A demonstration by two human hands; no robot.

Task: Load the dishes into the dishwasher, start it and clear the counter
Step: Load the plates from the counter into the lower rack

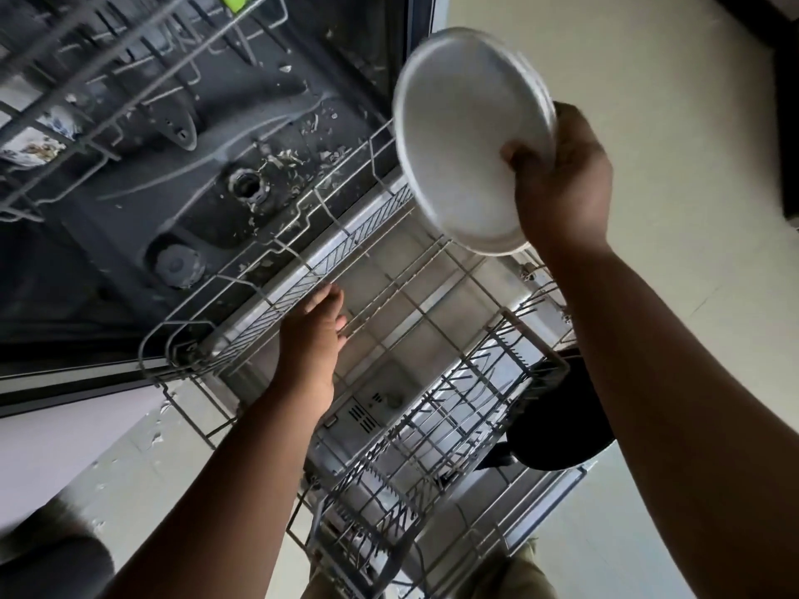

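Plate [465,136]: white, smooth, looks ceramic or plastic, can't tell which; soft sheen, blurred. Lower rack [389,304]: thin coated metal wire, grey-white, smooth, slightly glossy. Upper rack [129,58]: same wire, darker grey. Dishwasher tub [268,136]: dark grey, matt-looking, speckled with pale debris flakes. Spray arm [242,92]: dark plastic, smooth, dull sheen. Door inner panel [372,274]: brushed-looking bright metal, ribbed strip along its edge. Floor [648,101]: pale tile, smooth, low gloss. Dark pan [557,421] under rack edge: black, matt.
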